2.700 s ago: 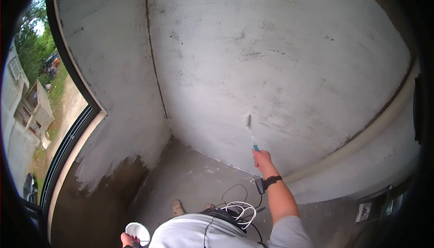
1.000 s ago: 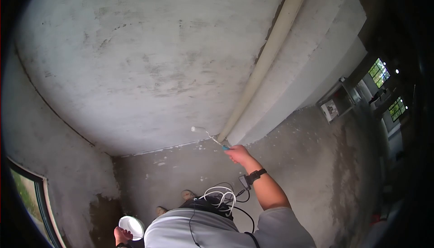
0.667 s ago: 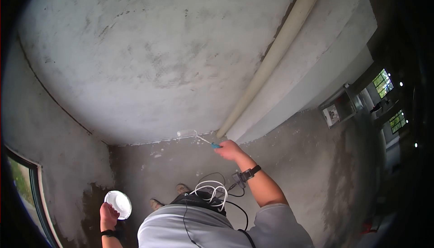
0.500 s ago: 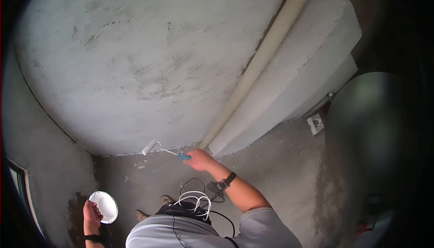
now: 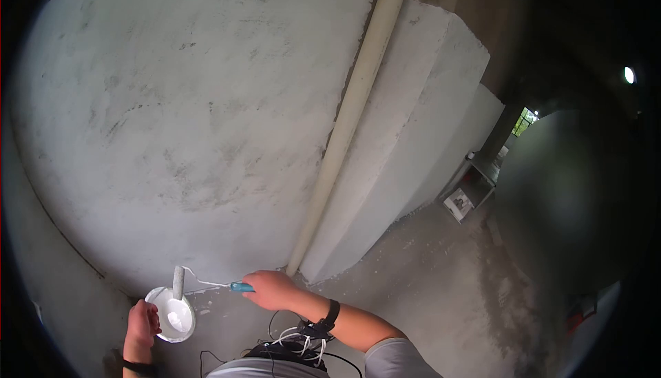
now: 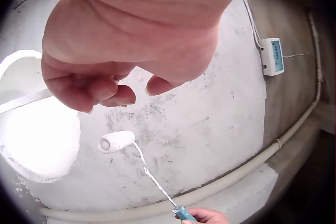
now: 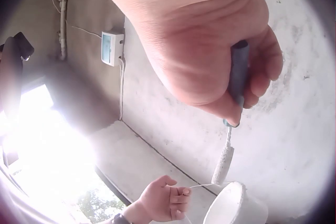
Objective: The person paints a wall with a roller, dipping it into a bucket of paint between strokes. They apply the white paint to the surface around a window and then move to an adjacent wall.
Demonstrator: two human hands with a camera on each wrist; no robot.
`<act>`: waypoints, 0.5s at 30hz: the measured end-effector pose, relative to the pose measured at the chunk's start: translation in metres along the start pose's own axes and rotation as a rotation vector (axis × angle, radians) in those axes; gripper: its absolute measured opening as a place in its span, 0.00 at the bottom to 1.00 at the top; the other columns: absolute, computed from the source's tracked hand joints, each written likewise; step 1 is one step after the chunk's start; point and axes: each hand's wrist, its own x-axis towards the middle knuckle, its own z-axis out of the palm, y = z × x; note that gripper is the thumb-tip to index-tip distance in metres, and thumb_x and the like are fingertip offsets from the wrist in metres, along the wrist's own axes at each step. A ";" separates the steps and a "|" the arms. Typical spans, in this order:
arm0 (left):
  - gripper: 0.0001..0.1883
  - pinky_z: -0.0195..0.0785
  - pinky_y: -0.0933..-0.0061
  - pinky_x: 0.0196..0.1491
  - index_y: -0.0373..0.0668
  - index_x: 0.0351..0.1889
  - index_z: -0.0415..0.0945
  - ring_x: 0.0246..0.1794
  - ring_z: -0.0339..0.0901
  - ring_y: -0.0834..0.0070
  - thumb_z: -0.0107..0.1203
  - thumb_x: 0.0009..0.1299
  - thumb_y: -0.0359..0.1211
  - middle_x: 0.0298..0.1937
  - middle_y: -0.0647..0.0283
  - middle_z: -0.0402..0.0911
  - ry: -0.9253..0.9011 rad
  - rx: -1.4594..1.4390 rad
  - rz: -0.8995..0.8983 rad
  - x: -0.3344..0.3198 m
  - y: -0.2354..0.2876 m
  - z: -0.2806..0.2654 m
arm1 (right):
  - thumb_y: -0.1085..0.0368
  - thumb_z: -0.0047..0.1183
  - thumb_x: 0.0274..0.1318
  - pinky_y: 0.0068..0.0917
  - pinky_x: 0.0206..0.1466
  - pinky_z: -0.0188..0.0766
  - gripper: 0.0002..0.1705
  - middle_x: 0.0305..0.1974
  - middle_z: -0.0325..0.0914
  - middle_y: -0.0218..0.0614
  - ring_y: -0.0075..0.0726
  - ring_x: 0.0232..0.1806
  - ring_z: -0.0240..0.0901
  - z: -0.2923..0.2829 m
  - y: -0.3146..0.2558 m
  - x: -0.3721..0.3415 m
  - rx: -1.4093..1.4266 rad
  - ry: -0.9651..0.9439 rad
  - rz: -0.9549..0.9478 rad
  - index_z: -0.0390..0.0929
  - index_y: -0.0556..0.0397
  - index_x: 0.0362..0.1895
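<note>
In the head view my left hand [image 5: 142, 323] holds a white bucket [image 5: 188, 330] at its near side; the left wrist view shows its fingers curled by the handle strip [image 6: 26, 99]. White paint [image 5: 177, 317] lies inside. My right hand [image 5: 273, 290] grips the blue handle [image 5: 242, 286] of a small paint roller. The white roller head [image 5: 178, 283] is over the bucket's mouth in the head view; whether it touches the rim cannot be told. In the right wrist view the roller head [image 7: 223, 165] points down beside the bucket [image 7: 227, 205].
A patchy white wall [image 5: 206, 102] stands ahead, with a pale vertical pipe [image 5: 351, 106] and a white column [image 5: 413, 123] to its right. Cables [image 5: 296, 340] hang at the waist. A wall box [image 6: 273, 56] shows in the left wrist view. Grey floor [image 5: 413, 288] lies at right.
The roller has moved from the wall, left and down to the bucket. My left hand has brought the bucket forward from beside the body. The head view has turned right, then tilted up.
</note>
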 end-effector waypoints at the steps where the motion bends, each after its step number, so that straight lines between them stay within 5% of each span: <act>1: 0.11 0.56 0.71 0.19 0.44 0.25 0.71 0.13 0.61 0.76 0.46 0.61 0.41 0.13 0.68 0.65 -0.021 0.034 0.037 0.000 0.006 0.010 | 0.56 0.55 0.56 0.48 0.42 0.73 0.12 0.35 0.80 0.43 0.55 0.40 0.77 -0.001 0.002 -0.005 -0.006 -0.001 0.008 0.78 0.48 0.40; 15: 0.14 0.59 0.69 0.23 0.38 0.33 0.74 0.14 0.61 0.77 0.42 0.67 0.38 0.15 0.67 0.66 -0.188 0.149 0.027 0.023 0.024 0.078 | 0.54 0.58 0.56 0.45 0.41 0.72 0.15 0.34 0.78 0.46 0.57 0.39 0.76 -0.014 0.036 -0.055 0.007 0.040 0.106 0.78 0.52 0.40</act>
